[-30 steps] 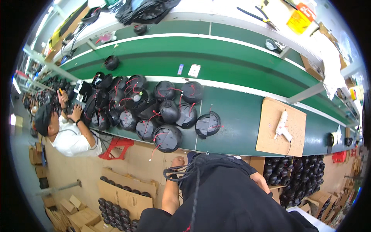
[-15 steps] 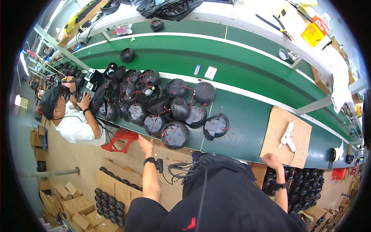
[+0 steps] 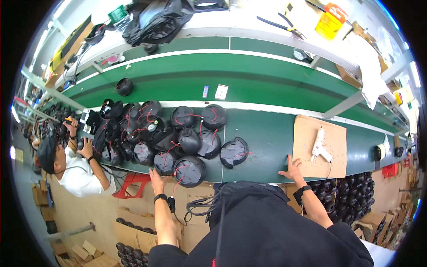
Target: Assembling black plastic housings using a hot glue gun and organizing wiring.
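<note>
My left hand [image 3: 158, 181] is at the table's near edge with its fingers stretched out. It lies just below a round black shell [image 3: 165, 163] with red wires; I cannot tell whether they touch. To its right is a larger black shell [image 3: 190, 171], also with red wires. My right hand [image 3: 292, 169] is spread at the near edge of the green table [image 3: 262, 147], beside a sheet of brown cardboard [image 3: 302, 133], and holds nothing. On that sheet lies a white glue gun [image 3: 320, 144]. A single wired shell [image 3: 234, 152] sits between my hands, nearer the left.
Several more black shells [image 3: 181, 117] crowd the table's left part. A co-worker in a white shirt [image 3: 86, 177] sits at the far left by a red stool [image 3: 132, 184]. Beyond runs a green belt [image 3: 262, 84], under a shelf with pliers [image 3: 284, 26]. Stacked black parts [image 3: 351, 196] stand below right.
My right hand has moved left and its curled fingers have spread at the table edge. My left hand has come up closer to the shells. The view has shifted to the right.
</note>
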